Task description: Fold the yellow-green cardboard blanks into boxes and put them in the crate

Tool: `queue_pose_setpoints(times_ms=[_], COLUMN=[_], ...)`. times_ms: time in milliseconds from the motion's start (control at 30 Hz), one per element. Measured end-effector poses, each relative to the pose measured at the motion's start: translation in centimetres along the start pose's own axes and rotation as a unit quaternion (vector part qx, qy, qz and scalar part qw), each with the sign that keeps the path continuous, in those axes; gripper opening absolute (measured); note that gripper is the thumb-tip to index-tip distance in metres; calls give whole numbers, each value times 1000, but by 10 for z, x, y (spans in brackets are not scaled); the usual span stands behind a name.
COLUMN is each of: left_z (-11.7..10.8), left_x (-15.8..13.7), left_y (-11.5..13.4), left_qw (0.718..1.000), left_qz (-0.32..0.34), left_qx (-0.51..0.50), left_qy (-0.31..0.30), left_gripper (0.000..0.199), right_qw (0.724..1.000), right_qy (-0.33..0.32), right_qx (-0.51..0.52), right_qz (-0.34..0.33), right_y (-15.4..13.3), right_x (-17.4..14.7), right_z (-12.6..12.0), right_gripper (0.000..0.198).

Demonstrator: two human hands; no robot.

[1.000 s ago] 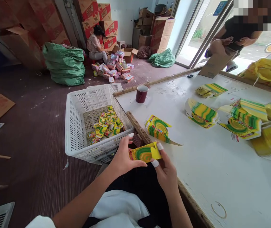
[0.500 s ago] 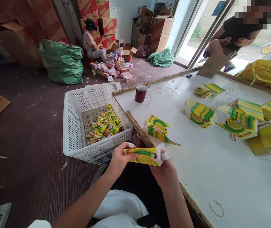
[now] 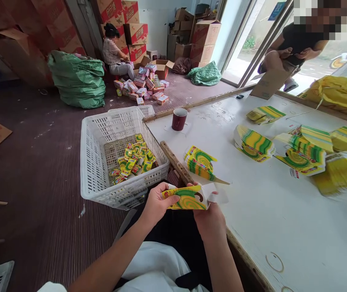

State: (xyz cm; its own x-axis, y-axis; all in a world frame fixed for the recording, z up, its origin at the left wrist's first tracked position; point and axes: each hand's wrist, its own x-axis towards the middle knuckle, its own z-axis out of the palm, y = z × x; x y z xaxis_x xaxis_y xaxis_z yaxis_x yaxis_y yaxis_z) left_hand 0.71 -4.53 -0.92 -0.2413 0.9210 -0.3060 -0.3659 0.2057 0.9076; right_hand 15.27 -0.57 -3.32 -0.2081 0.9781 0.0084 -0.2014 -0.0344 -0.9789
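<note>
A yellow and green cardboard box (image 3: 186, 198) with white flaps at its right end is held between my hands, above my lap at the table edge. My left hand (image 3: 157, 205) grips the left end, thumb along the printed face. My right hand (image 3: 210, 221) closes around the right end, its thumb at the white flaps and some fingers behind the box. On the white table (image 3: 252, 227), just beyond my hands, lies a stack of flat printed cartons (image 3: 200, 162). To the left stands a white plastic crate (image 3: 92, 162) with several small yellow boxes (image 3: 130, 162) in it.
A dark red mug (image 3: 179, 120) stands near the table's far-left corner. More carton stacks (image 3: 301, 156) lie on the right. A person (image 3: 117, 56) sits by a pile of pink boxes (image 3: 144, 83); another person (image 3: 298, 44) sits beyond the table. A wooden strip (image 3: 176, 162) edges the table.
The right end of the box has been spread wider, and its white flaps now stick out further to the right. My right hand has shifted slightly at that end; the left keeps its grip.
</note>
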Motion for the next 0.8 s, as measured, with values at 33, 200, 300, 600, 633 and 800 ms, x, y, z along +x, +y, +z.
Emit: queue_pose_setpoints(times_ms=[33, 200, 300, 600, 633, 800], left_z=[0, -1, 0, 9, 8, 2], left_x=[0, 0, 0, -6, -7, -6], left_y=[-1, -5, -8, -20, -21, -22], left_qw=[1000, 998, 997, 990, 989, 993], left_qz=[1, 4, 12, -7, -26, -94], left_qx=[14, 51, 61, -87, -95, -53], left_qy=[-2, -23, -36, 108, 107, 37], left_gripper=[36, 32, 31, 50, 52, 55], right_qw=[999, 982, 974, 952, 954, 965], right_qy=[20, 88, 93, 186, 192, 214], right_qx=[22, 138, 159, 214, 207, 142], right_qz=[17, 97, 131, 117, 105, 49], right_y=[-2, -10, -10, -1, 0, 0], right_x=[1, 0, 0, 5, 5, 6], right_z=[1, 10, 11, 12, 14, 20], right_gripper=[72, 56, 51, 19, 21, 37])
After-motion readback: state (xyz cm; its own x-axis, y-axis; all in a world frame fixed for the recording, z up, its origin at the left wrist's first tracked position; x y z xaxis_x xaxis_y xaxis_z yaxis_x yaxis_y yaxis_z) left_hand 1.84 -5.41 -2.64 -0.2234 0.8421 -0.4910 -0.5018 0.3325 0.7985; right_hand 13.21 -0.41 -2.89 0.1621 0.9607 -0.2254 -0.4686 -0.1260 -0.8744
